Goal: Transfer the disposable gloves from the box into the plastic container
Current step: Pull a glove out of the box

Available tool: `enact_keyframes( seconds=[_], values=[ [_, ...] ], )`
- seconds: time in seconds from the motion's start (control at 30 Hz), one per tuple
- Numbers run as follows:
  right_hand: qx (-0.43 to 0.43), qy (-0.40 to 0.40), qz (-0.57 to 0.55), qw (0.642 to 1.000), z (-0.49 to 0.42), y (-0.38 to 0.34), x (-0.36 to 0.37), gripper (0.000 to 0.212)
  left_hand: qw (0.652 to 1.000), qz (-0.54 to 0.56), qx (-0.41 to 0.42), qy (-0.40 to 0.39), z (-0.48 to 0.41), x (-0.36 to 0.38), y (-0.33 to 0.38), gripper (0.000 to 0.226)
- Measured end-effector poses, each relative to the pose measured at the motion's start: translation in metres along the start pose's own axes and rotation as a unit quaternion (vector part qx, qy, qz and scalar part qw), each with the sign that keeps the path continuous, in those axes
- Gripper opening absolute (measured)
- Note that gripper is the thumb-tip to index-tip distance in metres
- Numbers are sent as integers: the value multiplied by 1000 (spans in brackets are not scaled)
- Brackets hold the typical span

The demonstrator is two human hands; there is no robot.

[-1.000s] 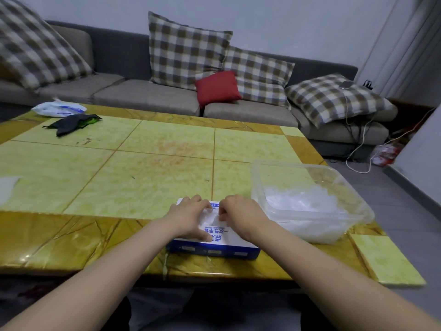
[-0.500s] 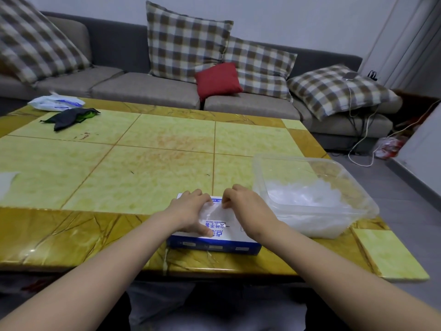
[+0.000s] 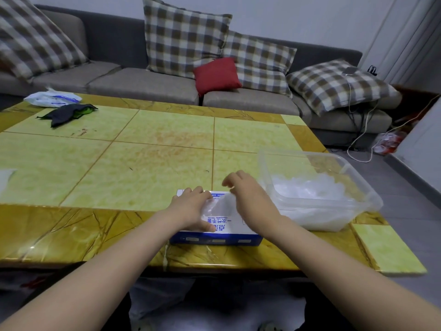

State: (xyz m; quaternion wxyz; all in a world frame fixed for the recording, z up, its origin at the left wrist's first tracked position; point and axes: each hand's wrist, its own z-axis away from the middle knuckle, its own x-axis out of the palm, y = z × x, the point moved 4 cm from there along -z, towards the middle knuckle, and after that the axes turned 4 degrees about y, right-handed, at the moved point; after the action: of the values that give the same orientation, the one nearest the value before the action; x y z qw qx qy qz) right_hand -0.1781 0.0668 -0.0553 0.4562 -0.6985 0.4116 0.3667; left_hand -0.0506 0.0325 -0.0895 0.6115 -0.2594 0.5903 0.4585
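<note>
Our left hand (image 3: 191, 211) rests on the blue box (image 3: 214, 238); our right hand (image 3: 248, 198) pinches a clear glove (image 3: 223, 206) above it, beside the plastic container (image 3: 372, 199).

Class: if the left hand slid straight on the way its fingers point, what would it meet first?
Likely the disposable glove above the glove box, pinched by the right hand.

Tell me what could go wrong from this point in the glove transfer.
1. The right hand pinches a thin glove partly out of the box; a fast pull might drag extra gloves out or tear it.
2. The box lies near the front edge of the table; if the left hand pressing on it lets up, the box may lift or slide off.
</note>
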Motion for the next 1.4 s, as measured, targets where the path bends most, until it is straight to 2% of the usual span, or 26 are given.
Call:
enact_keyframes(
  seconds=[0.1, 0.2, 0.27, 0.47, 0.67, 0.77, 0.83, 0.9, 0.93, 1.0, 1.1, 1.4],
  values=[
    [-106, -74, 111, 985, 8, -8, 13, 27, 1000, -2, -2, -2, 0, 0, 1, 77],
    [-105, -100, 215, 966, 3, -8, 20, 29, 1000, -6, -1, -4, 2, 2, 1, 76],
    [-101, -103, 236, 961, -1, -11, 20, 26, 1000, -7, -2, -3, 3, 2, 0, 76],
    [-86, -102, 221, 966, -5, -20, 9, 22, 1000, -1, 1, -4, 2, 2, -1, 77],
    [101, -46, 121, 986, -13, 1, 6, 18, 1000, 3, 0, -8, 2, 4, -2, 77],
    [145, -22, 103, 984, -14, 5, 8, 17, 1000, 6, 0, -5, 1, 4, -2, 77],
    [113, -8, 118, 987, -10, -2, 9, 13, 1000, 4, 0, -4, 1, 4, -2, 77],
    [15, -5, 143, 990, -7, -11, 12, 20, 1000, 2, -1, -2, 1, 4, -1, 77],
    [-32, -20, 157, 987, -5, -14, 12, 23, 1000, 2, -1, -2, 1, 4, -1, 77],
    [-72, -60, 189, 977, -4, -16, 9, 24, 1000, -2, -2, -3, 0, 3, -1, 77],
    [-74, -68, 193, 976, -5, -19, 0, 18, 1000, 2, -3, -4, 1, 2, 0, 76],
    [23, 38, 151, 988, -16, -10, -44, 17, 1000, -4, -9, -9, 3, 2, 0, 76]
  ],
)
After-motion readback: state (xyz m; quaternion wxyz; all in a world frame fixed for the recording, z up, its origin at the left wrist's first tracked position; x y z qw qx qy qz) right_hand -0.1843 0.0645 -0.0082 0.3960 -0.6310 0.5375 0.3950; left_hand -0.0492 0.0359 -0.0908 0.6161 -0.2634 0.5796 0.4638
